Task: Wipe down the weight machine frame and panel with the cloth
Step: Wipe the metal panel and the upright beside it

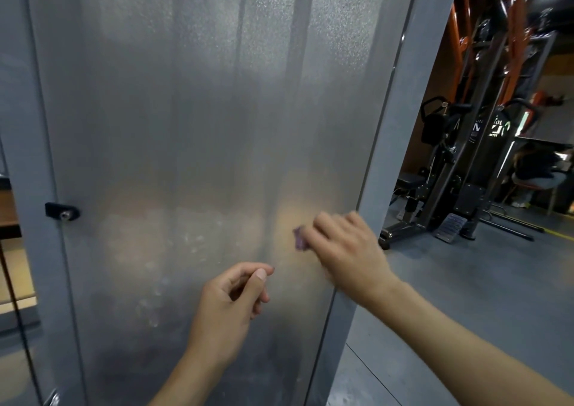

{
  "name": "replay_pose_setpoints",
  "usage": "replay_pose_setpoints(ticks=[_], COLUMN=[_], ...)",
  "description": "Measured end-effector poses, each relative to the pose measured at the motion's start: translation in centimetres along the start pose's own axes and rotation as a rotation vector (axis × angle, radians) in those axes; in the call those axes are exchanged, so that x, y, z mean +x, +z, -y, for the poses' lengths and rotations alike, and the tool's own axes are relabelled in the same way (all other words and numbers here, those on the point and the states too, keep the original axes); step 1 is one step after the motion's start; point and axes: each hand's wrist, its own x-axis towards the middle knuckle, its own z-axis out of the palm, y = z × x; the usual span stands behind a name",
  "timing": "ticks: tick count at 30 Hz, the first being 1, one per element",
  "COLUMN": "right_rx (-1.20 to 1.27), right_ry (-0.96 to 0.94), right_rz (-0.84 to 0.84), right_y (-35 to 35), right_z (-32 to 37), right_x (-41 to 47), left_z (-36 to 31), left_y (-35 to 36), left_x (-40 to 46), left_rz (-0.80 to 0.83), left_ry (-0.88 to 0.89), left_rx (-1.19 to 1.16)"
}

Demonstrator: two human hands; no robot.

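Grey gym floor (484,297) and the machines standing on it

The floor spreads out to the right of the right hand (344,247) and below its forearm. Beyond that hand, up and to the right, a black weight machine (466,169) stands on the floor on its base feet, with a ribbed footplate (447,227) low beside it. A yellow line (556,234) runs across the floor farther right.

The left hand (231,306) was raised low and near, fingers loosely curled, thumb tip meeting the forefinger, holding nothing visible. The right hand (344,250) reached farther and higher to the right, forearm bare, its blurred fingers curled and gripping
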Motion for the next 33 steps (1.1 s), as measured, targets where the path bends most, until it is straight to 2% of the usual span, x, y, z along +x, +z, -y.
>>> replay_pose_setpoints(ticks=[2, 4, 10, 12, 15, 17, 18, 21, 22, 23, 25, 26, 27, 29, 31, 33], right_rx=[-0.026, -0.030, 0.017, 0.058, 0.047, 0.060, 0.096, 0.215, 0.242, 0.309, 0.536, 0.575, 0.527, 0.345, 0.203, 0.150], right_ry=[-0.144, -0.206, 0.082, 0.052, -0.101, -0.129, -0.080, 0.246, 0.315, 0.345, 0.340, 0.316, 0.274, 0.187, 0.075, 0.043], right_rz=[0.068, 0.069, -0.126, -0.084, 0.091, 0.122, 0.081, -0.085, -0.082, -0.013, 0.246, 0.376, 0.434, 0.354, 0.149, -0.004], right_y=[0.6, 0.0, -1.2, -0.3, 1.1, 0.9, 0.4, -1.9, -2.5, -2.9, -3.4, -3.5, -3.3, -3.1, -3.2, -3.2], right_z=[0.4, -0.4, -1.5, 0.1, 1.9, 1.4, 1.1, 0.2, 0.1, 0.1, 0.1, 0.1, 0.1, 0.0, 0.0, 0.0], right_x=[-1.0, 0.1, 3.8, 1.9, -1.6, -1.4, -0.5, 3.3, 4.2, 4.8, 5.7, 6.0, 6.2, 6.7, 7.6, 8.7], left_z=[-0.1, -0.3, -0.3, -0.3, -0.5, -0.8, -0.8, -0.9, -0.9, -0.9, -1.0, -1.0, -1.1, -1.2, -1.2, -1.0], left_y=[-0.1, -0.3, -1.0, -1.2, -1.5, -1.6, -1.7, -2.1, -2.3, -2.6, -3.3, -3.7, -4.0, -4.6, -4.9, -5.2], left_x=[0.0, 0.0, -0.1, -0.2, -0.3, -0.4, -0.5, -0.6, -0.7, -0.7, -0.6, -0.6, -0.5, -0.6, -0.6, -0.7], left_rz=[-0.002, -0.003, -0.012, -0.017, -0.018, -0.016, -0.015, -0.004, 0.001, 0.006, 0.009, 0.010, 0.011, 0.015, 0.021, 0.021], left_ry=[0.000, 0.004, 0.016, 0.013, 0.014, 0.021, 0.023, 0.030, 0.032, 0.032, 0.036, 0.041, 0.046, 0.064, 0.078, 0.084], left_rx=[0.001, -0.009, 0.030, 0.030, 0.032, 0.027, 0.028, 0.046, 0.054, 0.064, 0.086, 0.098, 0.112, 0.138, 0.167, 0.192])
